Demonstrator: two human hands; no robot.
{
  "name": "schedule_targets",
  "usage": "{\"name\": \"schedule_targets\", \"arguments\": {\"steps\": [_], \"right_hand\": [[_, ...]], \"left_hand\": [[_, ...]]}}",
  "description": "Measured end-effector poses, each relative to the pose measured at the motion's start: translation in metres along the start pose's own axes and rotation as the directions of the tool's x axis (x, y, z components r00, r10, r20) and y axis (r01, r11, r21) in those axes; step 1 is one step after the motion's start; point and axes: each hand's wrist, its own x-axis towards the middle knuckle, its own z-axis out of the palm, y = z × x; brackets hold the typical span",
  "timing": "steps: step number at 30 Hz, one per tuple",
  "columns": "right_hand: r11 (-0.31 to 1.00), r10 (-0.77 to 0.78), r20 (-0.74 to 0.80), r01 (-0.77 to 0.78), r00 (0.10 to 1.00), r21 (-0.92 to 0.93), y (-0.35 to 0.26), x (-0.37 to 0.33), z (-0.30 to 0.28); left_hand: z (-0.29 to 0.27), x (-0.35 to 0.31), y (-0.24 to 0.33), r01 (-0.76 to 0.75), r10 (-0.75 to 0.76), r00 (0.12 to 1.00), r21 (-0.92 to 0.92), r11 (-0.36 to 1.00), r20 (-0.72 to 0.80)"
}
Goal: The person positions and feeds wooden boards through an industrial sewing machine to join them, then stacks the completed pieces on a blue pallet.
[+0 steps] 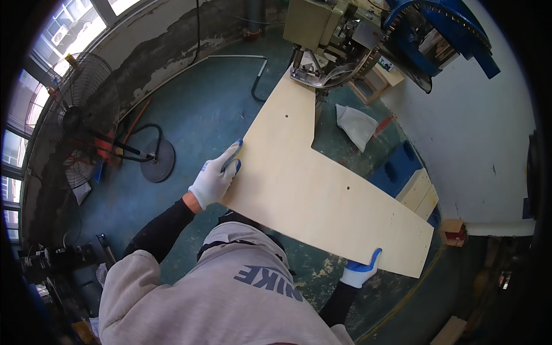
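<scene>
An L-shaped plywood panel (299, 172), pale and flat with a few small holes, spans the space before me. Its far narrow end lies beneath the head of a green-grey machine (313, 29). My left hand (215, 175), in a white glove with blue fingertips, grips the panel's left edge, thumb on top and the other fingers partly hidden. Gloved alike, my right hand (361, 270) holds the near edge toward the right end. Its blue thumb rests on the upper face, while its remaining fingers are hidden underneath.
A standing fan (72, 121) with a round base (157, 161) is at left. Beyond the panel lie a white sack (356, 126) and a wooden frame (368, 86). Boards (418, 192) sit on a blue surface (397, 164) at right, near a small box (453, 232). A blue wheel-like part (443, 29) rises at upper right.
</scene>
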Motion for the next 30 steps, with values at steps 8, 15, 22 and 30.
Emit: {"name": "schedule_targets", "arguments": {"steps": [8, 15, 22, 30], "right_hand": [[0.995, 0.012, 0.033, -0.015, 0.999, 0.100, 0.033, 0.090, 0.066], [0.999, 0.032, -0.004, -0.032, 0.999, 0.011, 0.042, 0.092, 0.070], [0.998, 0.041, -0.033, -0.039, 0.999, 0.039, 0.047, 0.080, 0.080], [0.989, 0.089, -0.107, -0.075, 0.990, 0.129, 0.057, 0.095, 0.072]], "left_hand": [[-0.014, 0.143, -0.034, -0.168, 0.176, 0.984, 0.153, 0.974, -0.037], [-0.010, 0.158, -0.050, -0.233, 0.236, 0.972, 0.150, 0.961, 0.001], [-0.017, 0.166, -0.058, -0.245, 0.247, 0.969, 0.133, 0.960, 0.001], [0.003, 0.166, -0.047, -0.166, 0.170, 0.985, 0.070, 0.984, -0.044]]}}
